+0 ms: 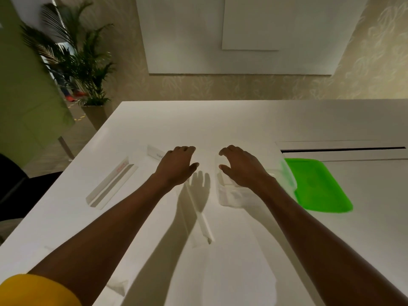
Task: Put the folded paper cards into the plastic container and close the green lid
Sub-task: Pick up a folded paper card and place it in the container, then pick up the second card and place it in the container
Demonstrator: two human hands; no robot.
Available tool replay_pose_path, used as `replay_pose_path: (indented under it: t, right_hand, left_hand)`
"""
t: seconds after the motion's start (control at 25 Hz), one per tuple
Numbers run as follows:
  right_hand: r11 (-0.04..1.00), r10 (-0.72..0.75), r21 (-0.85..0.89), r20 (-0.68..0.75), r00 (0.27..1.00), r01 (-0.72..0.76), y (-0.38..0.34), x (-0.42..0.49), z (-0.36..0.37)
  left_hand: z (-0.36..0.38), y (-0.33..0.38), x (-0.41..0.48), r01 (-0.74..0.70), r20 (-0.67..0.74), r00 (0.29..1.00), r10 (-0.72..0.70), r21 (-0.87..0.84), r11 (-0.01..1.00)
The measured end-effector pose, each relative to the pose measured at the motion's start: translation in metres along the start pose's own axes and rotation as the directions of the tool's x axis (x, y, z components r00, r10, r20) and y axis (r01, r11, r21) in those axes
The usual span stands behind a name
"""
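Three folded white paper cards lie on the white table (242, 120): a long one with red print (111, 184) at the left, a small one with lettering (155, 152) just left of my left hand, and a narrow one (204, 227) near the middle front. A clear plastic container (230, 194) stands under my right forearm, with its green lid (318, 184) lying flat to its right. My left hand (177, 166) hovers palm down, fingers curled, holding nothing. My right hand (239, 165) hovers above the container's far end, fingers apart and empty.
A long slot (342, 149) runs across the table at the back right. A potted palm (88, 69) stands beyond the table's left corner. The table's left edge runs diagonally from there to the near left. A pale wall lies behind.
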State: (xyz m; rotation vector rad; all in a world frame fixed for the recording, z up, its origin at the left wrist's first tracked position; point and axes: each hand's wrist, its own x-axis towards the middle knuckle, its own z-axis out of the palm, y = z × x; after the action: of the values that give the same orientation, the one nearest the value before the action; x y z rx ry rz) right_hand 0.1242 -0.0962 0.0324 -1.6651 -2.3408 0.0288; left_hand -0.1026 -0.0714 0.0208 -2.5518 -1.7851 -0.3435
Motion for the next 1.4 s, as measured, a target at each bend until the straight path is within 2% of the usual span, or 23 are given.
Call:
replay_pose_path:
  t: [0.24,0.56,0.8,1.0,1.12,1.2,1.28,1.32,1.4]
  right_hand:
    - [0.997,-0.071,0.027,-0.061,0.996,0.073,-0.061,0.026,0.015]
    - [0.980,-0.178,0.098,0.036,0.983,0.174,-0.156,0.067,0.068]
    - [0.963,-0.186,0.226,0.167,0.968,0.146,-0.211,0.093,0.112]
    - [0.914,-0.095,0.406,0.218,0.971,-0.001,-0.234,0.108,0.148]
    - [0.849,0.007,0.519,0.175,0.985,-0.098,-0.242,0.113,0.164]
    - [0.776,0.088,0.611,0.140,0.986,-0.156,-0.246,0.123,0.165]
    - [0.723,0.123,0.666,0.134,0.983,-0.181,-0.247,0.141,0.159]
    - [0.726,0.108,0.664,0.151,0.983,-0.181,-0.246,0.152,0.155]
    - [0.784,0.007,0.603,0.232,0.973,-0.149,-0.235,0.172,0.149]
  left_hand:
    - [0.003,-0.067,-0.034,0.146,-0.002,0.989,-0.146,-0.018,0.989]
    - [0.014,-0.172,-0.081,0.369,-0.033,0.930,-0.367,0.064,0.927]
    - [0.023,-0.221,-0.104,0.519,0.094,0.854,-0.512,-0.060,0.853]
    - [0.047,-0.232,-0.111,0.545,0.119,0.839,-0.531,-0.196,0.816]
    - [0.049,-0.227,-0.113,0.578,0.139,0.814,-0.564,-0.303,0.758]
    - [0.047,-0.222,-0.114,0.549,0.132,0.835,-0.535,-0.278,0.788]
    - [0.051,-0.220,-0.115,0.476,0.129,0.877,-0.462,-0.121,0.871]
    - [0.053,-0.218,-0.115,0.453,0.102,0.889,-0.447,-0.042,0.890]
    - [0.053,-0.214,-0.118,0.418,0.028,0.909,-0.417,-0.034,0.908]
